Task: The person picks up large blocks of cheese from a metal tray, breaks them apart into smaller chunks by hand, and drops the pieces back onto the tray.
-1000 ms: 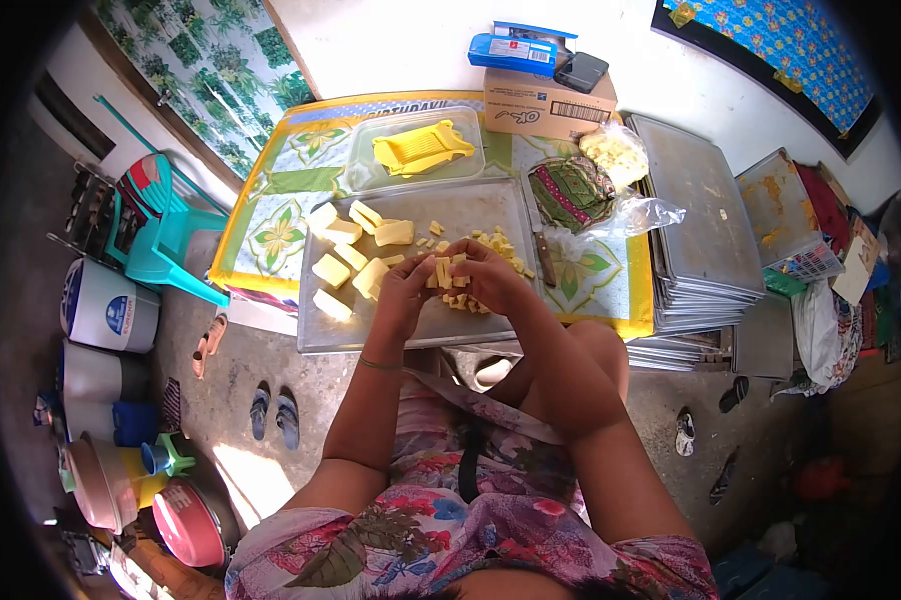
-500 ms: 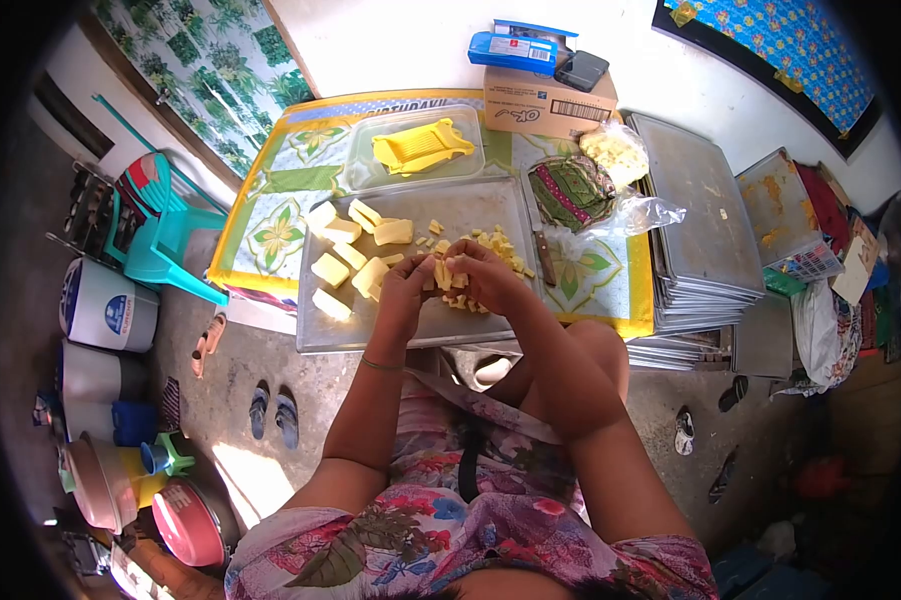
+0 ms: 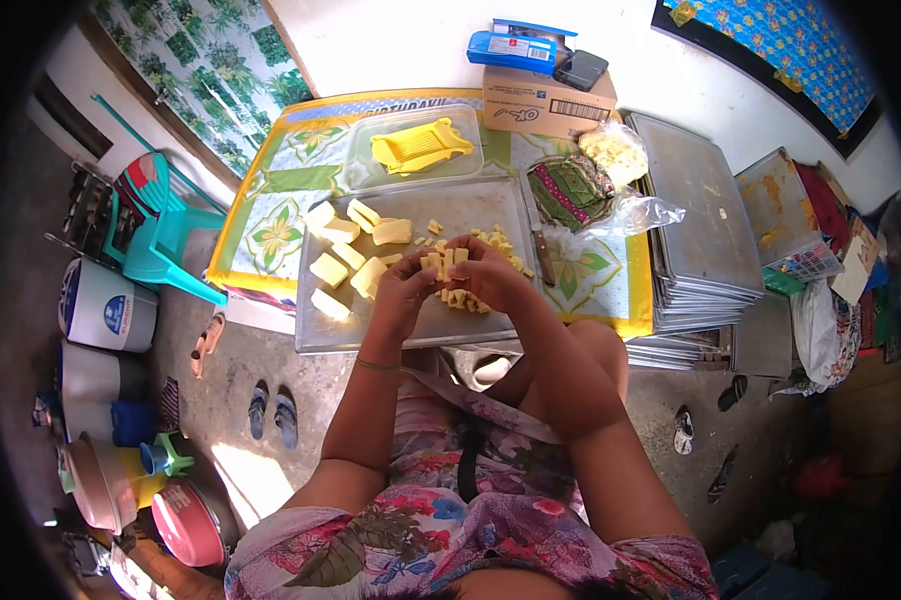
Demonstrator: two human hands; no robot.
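Observation:
Over the metal tray (image 3: 370, 335), my left hand (image 3: 400, 295) and my right hand (image 3: 492, 280) meet, fingertips closed around a small bunch of pale yellow sticks (image 3: 446, 260). The food's exact kind is not clear. Left of my hands lie several peeled, pale yellow chunks (image 3: 330, 270). Small cut pieces (image 3: 500, 240) are heaped behind and beneath my right hand, which partly hides them. A knife with a brown handle (image 3: 543, 258) rests along the tray's right edge.
Behind the tray, a clear plastic container (image 3: 354, 178) holds a yellow plastic piece (image 3: 422, 146). A cardboard box (image 3: 530, 103), a folded green cloth (image 3: 573, 192) and a plastic bag of yellow food (image 3: 615, 155) are nearby. Stacked metal trays (image 3: 695, 210) stand to the right.
My fingers have shifted around the sticks, so more of the bunch shows between them. My right wrist has rolled slightly. The chunks and tray stay where they were.

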